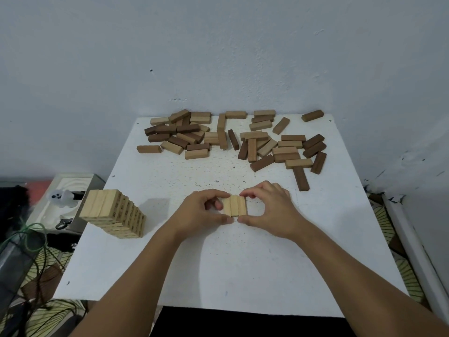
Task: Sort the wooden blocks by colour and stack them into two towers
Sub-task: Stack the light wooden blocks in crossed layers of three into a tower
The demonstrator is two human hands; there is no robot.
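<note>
Three pale rectangular wooden blocks (234, 206) sit side by side mid-surface, left hand (202, 211) and right hand (267, 206) pinching both ends to square the layer. Finished pale block tower (114, 214) left; mixed loose blocks (233, 138) far side.
</note>
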